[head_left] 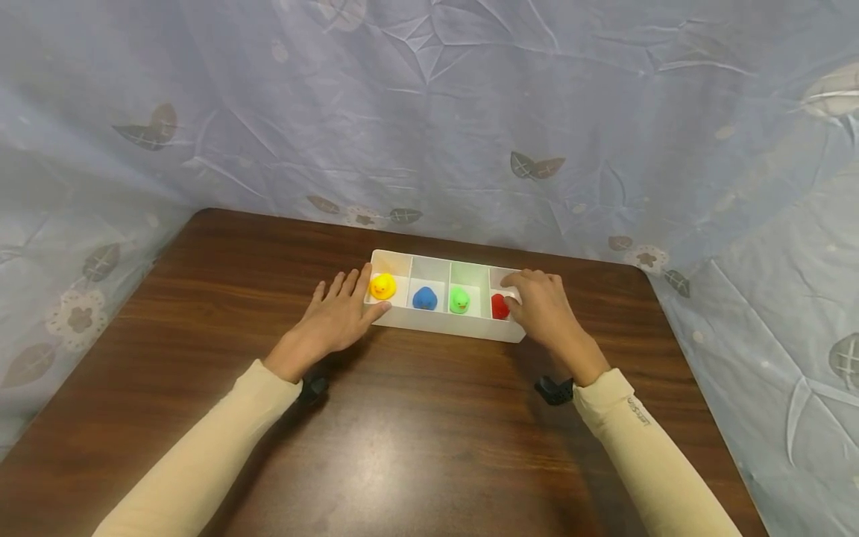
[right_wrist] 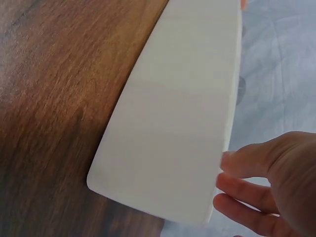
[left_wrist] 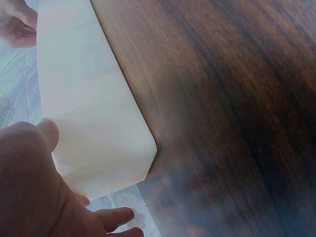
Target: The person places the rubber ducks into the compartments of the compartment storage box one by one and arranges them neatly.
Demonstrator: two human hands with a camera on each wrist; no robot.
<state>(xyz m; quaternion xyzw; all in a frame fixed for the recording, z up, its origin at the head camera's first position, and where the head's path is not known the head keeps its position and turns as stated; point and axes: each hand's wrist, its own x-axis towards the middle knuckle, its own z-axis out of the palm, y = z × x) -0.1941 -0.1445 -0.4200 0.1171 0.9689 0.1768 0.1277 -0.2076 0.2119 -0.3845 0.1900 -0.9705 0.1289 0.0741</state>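
A long white divided box (head_left: 443, 322) lies near the far edge of the table, with a toy duck in each compartment. From left to right these are a yellow duck (head_left: 383, 286), a blue duck (head_left: 425, 298), a green duck (head_left: 459, 300) and a red duck (head_left: 499, 306). My left hand (head_left: 338, 312) rests along the box's left end, fingers straight, thumb at the front rim. Over the right end, my right hand (head_left: 545, 309) has thumb and index finger apart beside the red duck. Its fingertips (right_wrist: 228, 160) show right at the rim in the right wrist view.
The dark wooden table (head_left: 416, 440) extends in front of the box. Behind it hangs a pale patterned cloth (head_left: 429, 127), which also runs down both sides. A dark wrist device (head_left: 555, 389) sits under the right wrist.
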